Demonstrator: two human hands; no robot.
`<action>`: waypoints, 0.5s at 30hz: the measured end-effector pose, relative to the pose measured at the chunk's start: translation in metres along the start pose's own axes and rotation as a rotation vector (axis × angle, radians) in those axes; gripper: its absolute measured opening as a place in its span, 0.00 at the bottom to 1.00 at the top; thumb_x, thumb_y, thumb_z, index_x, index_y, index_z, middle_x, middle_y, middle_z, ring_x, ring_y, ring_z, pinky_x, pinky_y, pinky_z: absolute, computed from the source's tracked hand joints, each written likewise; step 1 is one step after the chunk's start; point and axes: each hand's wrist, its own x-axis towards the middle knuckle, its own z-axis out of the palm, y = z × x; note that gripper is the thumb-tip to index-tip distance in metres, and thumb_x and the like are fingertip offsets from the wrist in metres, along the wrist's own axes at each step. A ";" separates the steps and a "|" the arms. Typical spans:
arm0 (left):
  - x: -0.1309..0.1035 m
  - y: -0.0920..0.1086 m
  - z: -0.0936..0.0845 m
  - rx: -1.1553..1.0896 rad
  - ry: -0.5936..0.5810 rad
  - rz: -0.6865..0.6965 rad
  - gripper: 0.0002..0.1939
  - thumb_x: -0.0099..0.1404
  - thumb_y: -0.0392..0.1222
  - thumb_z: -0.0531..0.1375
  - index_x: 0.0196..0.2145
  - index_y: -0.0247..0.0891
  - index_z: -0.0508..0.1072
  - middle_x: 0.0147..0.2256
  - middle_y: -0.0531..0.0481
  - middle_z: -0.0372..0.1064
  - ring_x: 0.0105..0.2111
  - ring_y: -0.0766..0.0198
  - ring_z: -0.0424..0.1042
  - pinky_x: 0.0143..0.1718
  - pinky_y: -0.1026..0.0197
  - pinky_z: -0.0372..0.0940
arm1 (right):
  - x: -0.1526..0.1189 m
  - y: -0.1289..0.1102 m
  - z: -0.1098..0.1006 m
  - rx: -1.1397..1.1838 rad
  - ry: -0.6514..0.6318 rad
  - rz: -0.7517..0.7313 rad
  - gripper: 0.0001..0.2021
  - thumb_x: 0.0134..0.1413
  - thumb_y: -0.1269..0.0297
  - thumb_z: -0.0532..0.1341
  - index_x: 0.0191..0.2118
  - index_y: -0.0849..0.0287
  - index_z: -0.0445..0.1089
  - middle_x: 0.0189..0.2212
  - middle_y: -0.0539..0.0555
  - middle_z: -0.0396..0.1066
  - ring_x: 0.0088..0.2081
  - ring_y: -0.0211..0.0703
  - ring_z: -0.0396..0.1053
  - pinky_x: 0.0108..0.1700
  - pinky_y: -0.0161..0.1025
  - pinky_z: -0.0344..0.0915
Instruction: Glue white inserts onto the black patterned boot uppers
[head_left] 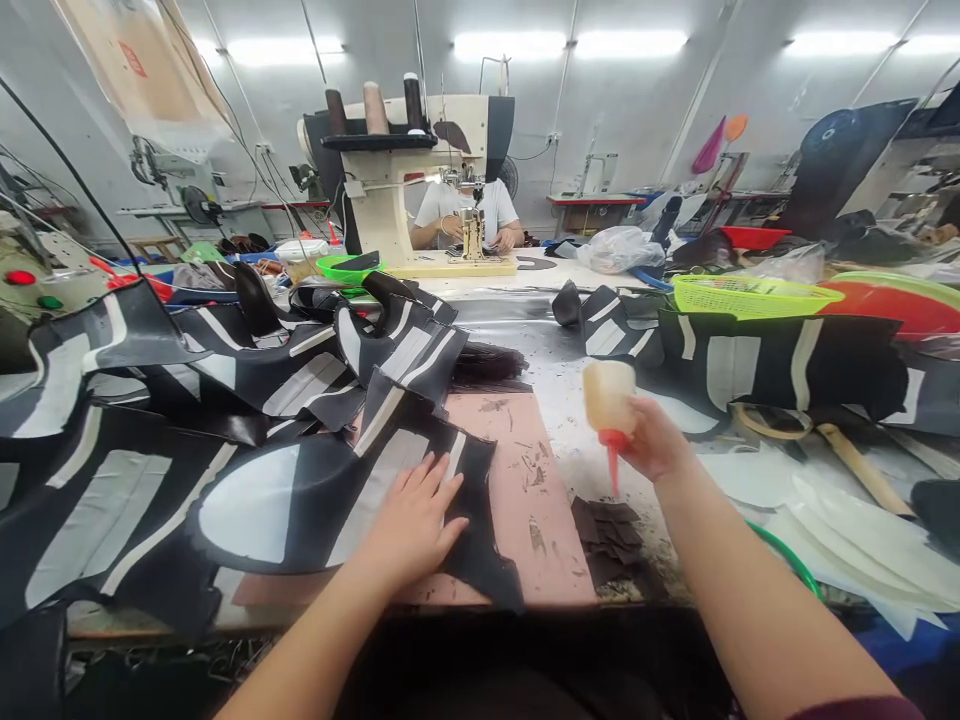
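So the black piece with the pale strips is lying across the pink board, its rounded end poking out past the board's left edge. Left hand is right on top of it, palm down, fingers a bit spread, not gripping anything. Right hand is off to the right of the board, wrapped around a squeeze bottle that's tipped upside down, well apart from the black piece. Its red nozzle points down at some dark scraps by the board's right edge; can't tell if the tip touches them.

Left of the board there's a big heap of similar black pieces, and a stack of dark strips sits at its far end. Way right of it: white sheets and a yellow-green basket. Beyond the board, a co-worker in a white top sits behind a sewing machine.
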 end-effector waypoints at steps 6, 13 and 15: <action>0.024 0.002 -0.023 -0.043 -0.250 0.064 0.29 0.60 0.46 0.54 0.59 0.43 0.56 0.61 0.44 0.48 0.61 0.47 0.47 0.58 0.42 0.47 | -0.036 0.001 -0.006 0.631 -0.096 -0.091 0.24 0.39 0.49 0.60 0.44 0.56 0.66 0.36 0.57 0.73 0.22 0.37 0.61 0.14 0.29 0.51; 0.039 -0.013 -0.035 -0.071 -0.422 0.240 0.34 0.52 0.39 0.57 0.58 0.47 0.57 0.62 0.51 0.44 0.60 0.49 0.47 0.57 0.46 0.50 | -0.036 -0.004 0.019 0.796 -0.048 -0.126 0.22 0.26 0.56 0.71 0.33 0.55 0.70 0.24 0.46 0.69 0.16 0.28 0.55 0.14 0.26 0.56; 0.039 -0.011 -0.031 -0.137 -0.431 0.241 0.34 0.55 0.43 0.57 0.59 0.44 0.56 0.63 0.52 0.43 0.62 0.51 0.43 0.59 0.50 0.46 | -0.033 -0.002 0.025 0.760 -0.011 -0.118 0.24 0.24 0.51 0.72 0.32 0.57 0.69 0.23 0.47 0.68 0.15 0.27 0.54 0.11 0.26 0.53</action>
